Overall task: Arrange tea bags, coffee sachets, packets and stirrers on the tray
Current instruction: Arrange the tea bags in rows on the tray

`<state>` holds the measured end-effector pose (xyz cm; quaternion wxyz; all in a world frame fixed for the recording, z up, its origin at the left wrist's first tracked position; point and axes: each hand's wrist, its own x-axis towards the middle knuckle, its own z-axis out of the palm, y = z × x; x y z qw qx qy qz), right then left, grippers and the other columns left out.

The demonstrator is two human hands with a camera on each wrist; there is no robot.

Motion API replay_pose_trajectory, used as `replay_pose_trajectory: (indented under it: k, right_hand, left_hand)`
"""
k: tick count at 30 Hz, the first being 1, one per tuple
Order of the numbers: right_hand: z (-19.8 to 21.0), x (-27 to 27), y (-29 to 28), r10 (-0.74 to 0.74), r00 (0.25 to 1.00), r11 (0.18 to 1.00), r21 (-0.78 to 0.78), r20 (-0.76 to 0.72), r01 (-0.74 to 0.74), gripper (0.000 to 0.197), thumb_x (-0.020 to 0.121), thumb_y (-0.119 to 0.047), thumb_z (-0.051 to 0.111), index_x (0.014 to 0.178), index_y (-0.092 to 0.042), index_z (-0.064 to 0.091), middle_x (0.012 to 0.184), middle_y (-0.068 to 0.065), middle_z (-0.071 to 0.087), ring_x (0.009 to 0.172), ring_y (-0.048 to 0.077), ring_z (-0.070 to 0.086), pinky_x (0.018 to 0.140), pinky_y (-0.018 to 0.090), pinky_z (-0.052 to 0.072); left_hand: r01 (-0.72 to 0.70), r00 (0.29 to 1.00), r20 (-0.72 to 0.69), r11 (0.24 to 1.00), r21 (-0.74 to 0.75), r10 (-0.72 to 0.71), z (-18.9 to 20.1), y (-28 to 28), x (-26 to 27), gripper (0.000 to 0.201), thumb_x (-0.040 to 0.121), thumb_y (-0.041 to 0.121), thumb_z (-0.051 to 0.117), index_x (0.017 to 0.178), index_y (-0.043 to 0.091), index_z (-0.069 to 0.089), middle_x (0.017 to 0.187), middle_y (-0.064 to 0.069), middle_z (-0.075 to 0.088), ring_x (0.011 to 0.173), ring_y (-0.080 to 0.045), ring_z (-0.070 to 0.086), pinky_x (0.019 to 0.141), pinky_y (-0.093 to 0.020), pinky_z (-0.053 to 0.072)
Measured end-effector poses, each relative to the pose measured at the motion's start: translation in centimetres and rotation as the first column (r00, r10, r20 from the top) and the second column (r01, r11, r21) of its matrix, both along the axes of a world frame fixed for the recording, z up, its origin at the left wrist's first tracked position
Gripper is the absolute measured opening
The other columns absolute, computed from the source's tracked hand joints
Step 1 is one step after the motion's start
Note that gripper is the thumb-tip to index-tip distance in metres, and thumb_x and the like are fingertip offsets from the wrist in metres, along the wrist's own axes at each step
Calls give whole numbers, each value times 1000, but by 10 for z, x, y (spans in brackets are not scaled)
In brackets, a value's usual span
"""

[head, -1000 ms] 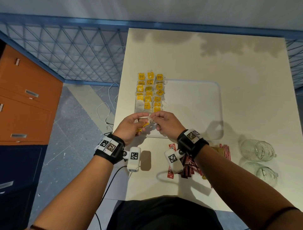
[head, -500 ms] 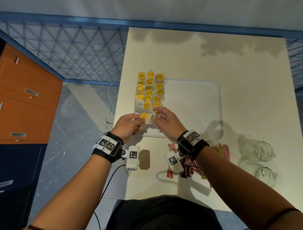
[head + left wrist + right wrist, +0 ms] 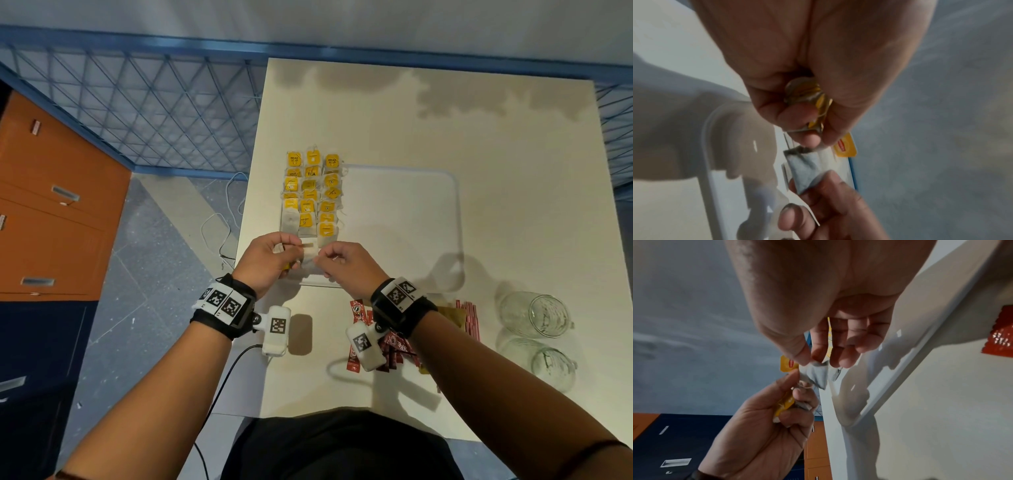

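A white tray (image 3: 404, 219) lies mid-table, with several yellow-tagged tea bags (image 3: 310, 192) in three columns along its left side. Just above the tray's front left corner both hands hold one white tea bag (image 3: 310, 251) between them. My left hand (image 3: 294, 251) pinches one end of it and keeps a bunch of spare tea bags (image 3: 807, 97) in its curled fingers. My right hand (image 3: 323, 257) pinches the other end of the tea bag (image 3: 816, 371) with thumb and forefinger. A yellow tag (image 3: 844, 147) hangs beside it.
Red coffee sachets (image 3: 358, 318) lie on the table under my right wrist, with brown packets (image 3: 450, 313) and red sticks (image 3: 471, 317) to their right. Two glass jars (image 3: 534, 313) lie at the front right. The table's left edge (image 3: 250, 219) drops to the floor.
Both hands stay at the tray's front left corner. The yellow tag that showed between them half a second ago is out of sight in the head view; the bag's white side shows.
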<state>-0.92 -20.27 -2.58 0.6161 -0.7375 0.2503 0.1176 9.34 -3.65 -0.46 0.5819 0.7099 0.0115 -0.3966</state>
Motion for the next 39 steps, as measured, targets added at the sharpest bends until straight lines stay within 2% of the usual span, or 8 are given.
replay_pose_trajectory:
  k: [3,6,13,16,20,26,32,39]
  right_hand:
    - [7,1,-1,-39,999,996,85,-30,41,19,99,-43,61,96,-28,72,75,-4,67,68,8,61,68,29,48]
    - [10,2,-1,-45,998,993,105,-40,49,26,101,-52,56,98,-33,71,76,1,67,68,10,60,65,27,46]
    - [6,3,2,-17,1000,998,59,22,16,7,98,-26,70,98,-18,70,64,-8,67,58,7,63,65,32,51]
    - [0,5,2,5,1000,999,32,-20,-5,10,96,-24,72,104,-19,68,68,-6,70,60,9,66,69,44,58]
    - [-14,9,2,49,998,991,-121,-45,-54,9,89,-41,70,95,-34,69,71,-6,72,66,14,70,78,52,61]
    - [-25,35,4,17,1000,960,-279,-13,-20,6,79,-55,65,85,-56,62,67,-19,63,77,21,71,79,48,62]
    - [-22,54,3,126,991,878,-459,-54,-137,7,95,-37,64,89,-37,62,79,-11,70,77,17,67,76,39,58]
    - [-24,59,5,185,981,791,-584,-53,-181,5,97,-31,63,99,-35,64,104,-10,65,89,20,65,80,42,57]
  left_hand:
    - [50,997,63,999,22,-51,2,0,0,15,92,-3,66,96,10,72,65,2,65,53,-10,54,48,-20,38]
    - [66,995,67,997,33,-68,4,-1,-1,18,92,-2,64,99,11,75,71,-4,64,56,-13,55,49,-21,39]
    - [59,998,19,998,18,-59,6,-2,-2,26,90,-7,60,104,8,75,74,-13,62,58,-15,54,49,-19,38]
    - [51,999,13,998,23,-51,2,-1,-2,23,92,-5,61,104,8,75,76,-10,61,56,-13,55,48,-19,39]
    - [48,999,0,997,65,-49,-5,3,-3,20,92,-3,64,106,8,73,76,-4,66,56,-13,55,48,-20,39]
    - [-23,998,59,973,228,9,-23,9,-1,17,88,11,73,105,13,73,86,-5,72,59,-17,60,52,-24,45]
    - [24,988,134,943,332,-72,-26,-3,7,23,88,15,74,111,10,70,79,-6,67,51,-16,59,45,-20,45]
    - [55,990,102,944,325,-93,-27,-13,8,38,88,15,74,123,9,61,84,-2,64,54,-20,61,54,-29,49]
